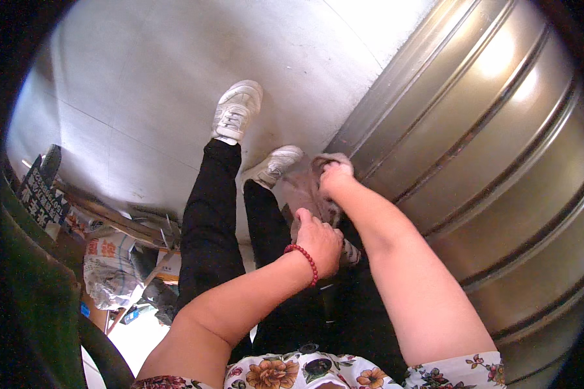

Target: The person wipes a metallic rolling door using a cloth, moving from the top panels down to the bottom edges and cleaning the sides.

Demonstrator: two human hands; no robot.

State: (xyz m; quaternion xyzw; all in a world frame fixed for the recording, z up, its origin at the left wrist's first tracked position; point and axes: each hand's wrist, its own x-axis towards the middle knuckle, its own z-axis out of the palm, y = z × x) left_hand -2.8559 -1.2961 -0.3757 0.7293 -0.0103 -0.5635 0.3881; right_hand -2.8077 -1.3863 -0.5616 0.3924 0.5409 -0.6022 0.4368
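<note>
A greyish-brown cloth point(304, 189) hangs between my hands, beside the ribbed metal shutter. My right hand point(335, 177) grips its upper end, close to the shutter's lower edge. My left hand point(319, 243), with a red bead bracelet point(305, 260) at the wrist, is closed on the lower part of the cloth, above my dark trousers. A patterned piece point(351, 254) shows just beyond the left hand; whether it belongs to the cloth I cannot tell.
The ribbed metal shutter point(467, 146) fills the right side. My white shoes point(236, 109) rest on the pale floor point(151, 73). At the left lie a printed woven sack point(108, 250), wooden strips point(114, 221), a dark sign with writing point(41, 194) and other clutter.
</note>
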